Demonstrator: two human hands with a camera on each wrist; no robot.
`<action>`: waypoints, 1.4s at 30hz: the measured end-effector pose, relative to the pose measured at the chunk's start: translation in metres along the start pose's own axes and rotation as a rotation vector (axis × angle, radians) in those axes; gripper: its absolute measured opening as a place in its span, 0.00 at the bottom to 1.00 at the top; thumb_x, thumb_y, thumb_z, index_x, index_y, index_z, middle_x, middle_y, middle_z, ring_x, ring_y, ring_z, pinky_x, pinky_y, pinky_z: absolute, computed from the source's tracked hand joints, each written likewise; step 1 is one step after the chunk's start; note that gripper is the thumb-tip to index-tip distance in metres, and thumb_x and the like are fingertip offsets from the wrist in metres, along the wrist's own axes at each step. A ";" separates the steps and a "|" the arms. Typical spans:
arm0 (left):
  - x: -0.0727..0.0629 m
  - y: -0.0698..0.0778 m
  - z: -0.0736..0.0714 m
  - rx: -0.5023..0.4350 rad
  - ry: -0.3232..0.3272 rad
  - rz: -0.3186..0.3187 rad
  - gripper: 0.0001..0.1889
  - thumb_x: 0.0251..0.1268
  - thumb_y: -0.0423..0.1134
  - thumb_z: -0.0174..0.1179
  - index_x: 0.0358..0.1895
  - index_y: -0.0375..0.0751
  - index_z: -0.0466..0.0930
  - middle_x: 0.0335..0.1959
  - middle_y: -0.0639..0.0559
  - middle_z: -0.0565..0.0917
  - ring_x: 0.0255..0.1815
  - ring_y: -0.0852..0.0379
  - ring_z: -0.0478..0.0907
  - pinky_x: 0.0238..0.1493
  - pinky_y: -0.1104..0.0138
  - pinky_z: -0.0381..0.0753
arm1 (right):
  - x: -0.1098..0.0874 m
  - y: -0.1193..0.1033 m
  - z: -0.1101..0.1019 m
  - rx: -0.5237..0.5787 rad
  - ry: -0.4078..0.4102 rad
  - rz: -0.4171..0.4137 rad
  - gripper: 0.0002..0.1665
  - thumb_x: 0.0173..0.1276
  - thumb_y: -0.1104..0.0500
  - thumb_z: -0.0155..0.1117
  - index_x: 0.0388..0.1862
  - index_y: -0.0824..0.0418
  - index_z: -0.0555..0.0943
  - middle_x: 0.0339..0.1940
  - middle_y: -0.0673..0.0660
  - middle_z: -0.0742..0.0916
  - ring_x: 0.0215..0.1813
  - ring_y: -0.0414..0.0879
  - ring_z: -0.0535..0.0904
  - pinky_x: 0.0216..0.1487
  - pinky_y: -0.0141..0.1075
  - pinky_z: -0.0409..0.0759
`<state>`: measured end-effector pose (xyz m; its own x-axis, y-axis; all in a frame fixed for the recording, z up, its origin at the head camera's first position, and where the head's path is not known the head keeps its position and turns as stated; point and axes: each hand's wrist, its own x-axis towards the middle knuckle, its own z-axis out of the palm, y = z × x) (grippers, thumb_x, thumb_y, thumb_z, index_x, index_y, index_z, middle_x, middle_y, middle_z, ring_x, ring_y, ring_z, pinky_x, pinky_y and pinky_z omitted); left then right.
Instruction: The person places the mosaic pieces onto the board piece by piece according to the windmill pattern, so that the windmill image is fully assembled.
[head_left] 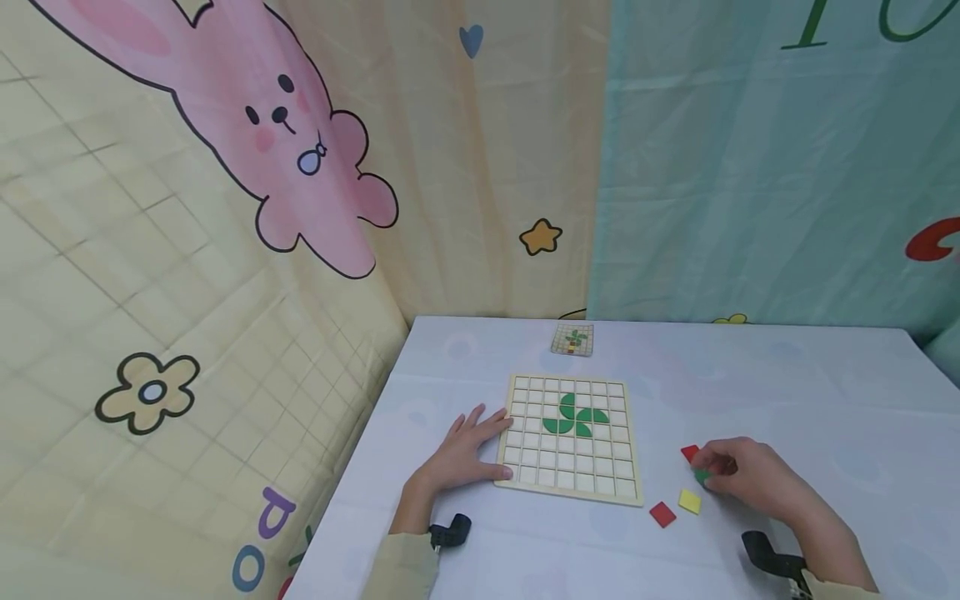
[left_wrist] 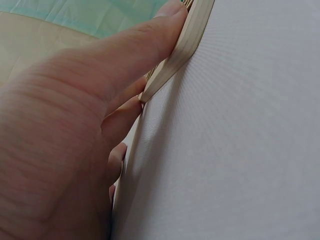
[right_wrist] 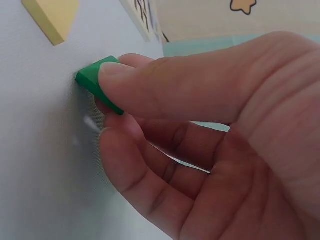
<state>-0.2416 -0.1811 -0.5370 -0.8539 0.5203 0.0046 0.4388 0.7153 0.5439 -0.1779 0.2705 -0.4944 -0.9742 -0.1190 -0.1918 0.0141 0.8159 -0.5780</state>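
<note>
Smooth green tile (right_wrist: 90, 79) snug between right fingers (right_wrist: 155, 86), left fingers (head_left: 490, 428) outspread against gridded board (head_left: 566, 460)

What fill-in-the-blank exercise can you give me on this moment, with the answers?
The pinched piece in the right hand is ____.
The loose square beside the fully visible red square is ____.
Seen from the person, the small card lies on the ____ side of the grid board that the left hand touches.
Missing words: green; yellow; far.

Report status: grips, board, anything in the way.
Left grip touching grid board, left edge. Right grip pinching green piece. Board holds green shapes near centre. Yellow piece, two red pieces nearby; no obstruction seen.
</note>
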 end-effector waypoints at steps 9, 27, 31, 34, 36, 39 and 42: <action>0.002 0.000 0.000 0.008 -0.001 0.002 0.47 0.53 0.71 0.66 0.78 0.62 0.63 0.79 0.68 0.56 0.83 0.52 0.37 0.79 0.49 0.35 | 0.002 -0.002 -0.007 0.014 0.022 0.004 0.16 0.60 0.68 0.71 0.47 0.55 0.87 0.37 0.53 0.83 0.41 0.51 0.76 0.39 0.43 0.82; 0.000 0.003 0.000 0.013 -0.006 -0.013 0.47 0.53 0.70 0.67 0.77 0.62 0.63 0.79 0.68 0.56 0.83 0.52 0.37 0.79 0.49 0.35 | 0.011 -0.004 0.000 0.061 0.101 0.006 0.14 0.62 0.65 0.71 0.47 0.56 0.87 0.40 0.55 0.85 0.41 0.52 0.77 0.37 0.41 0.82; -0.001 0.003 0.000 0.014 -0.005 -0.013 0.47 0.53 0.70 0.66 0.77 0.62 0.63 0.79 0.68 0.56 0.83 0.52 0.37 0.79 0.49 0.35 | 0.015 -0.005 0.002 0.077 0.108 0.023 0.13 0.63 0.64 0.71 0.47 0.57 0.86 0.38 0.54 0.85 0.40 0.51 0.77 0.36 0.40 0.81; -0.001 0.003 -0.001 0.011 -0.005 -0.016 0.47 0.53 0.70 0.66 0.77 0.61 0.63 0.79 0.68 0.56 0.83 0.51 0.37 0.79 0.49 0.35 | 0.017 -0.006 0.003 0.092 0.117 0.022 0.13 0.63 0.63 0.71 0.47 0.57 0.86 0.35 0.53 0.84 0.38 0.50 0.77 0.34 0.39 0.80; -0.002 0.003 -0.001 0.012 -0.008 -0.018 0.47 0.53 0.70 0.66 0.77 0.61 0.63 0.79 0.69 0.55 0.83 0.52 0.37 0.79 0.50 0.34 | 0.017 -0.007 0.005 0.107 0.125 0.018 0.13 0.63 0.63 0.71 0.47 0.58 0.86 0.34 0.53 0.84 0.36 0.49 0.77 0.34 0.39 0.80; -0.002 0.004 -0.002 0.003 -0.011 -0.022 0.47 0.53 0.69 0.67 0.77 0.60 0.64 0.79 0.69 0.56 0.83 0.52 0.37 0.79 0.50 0.34 | 0.019 -0.008 0.007 0.126 0.136 0.008 0.12 0.63 0.64 0.70 0.47 0.59 0.85 0.32 0.52 0.84 0.34 0.48 0.78 0.32 0.38 0.80; -0.002 0.004 -0.002 0.003 -0.012 -0.024 0.47 0.53 0.69 0.67 0.77 0.60 0.64 0.79 0.68 0.56 0.83 0.52 0.37 0.79 0.49 0.34 | 0.021 -0.011 0.009 0.144 0.145 -0.013 0.11 0.64 0.64 0.70 0.46 0.60 0.84 0.31 0.52 0.85 0.31 0.47 0.79 0.30 0.38 0.80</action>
<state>-0.2388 -0.1799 -0.5331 -0.8607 0.5088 -0.0186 0.4192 0.7288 0.5413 -0.1967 0.2540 -0.4998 -0.9966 -0.0376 -0.0738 0.0237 0.7245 -0.6888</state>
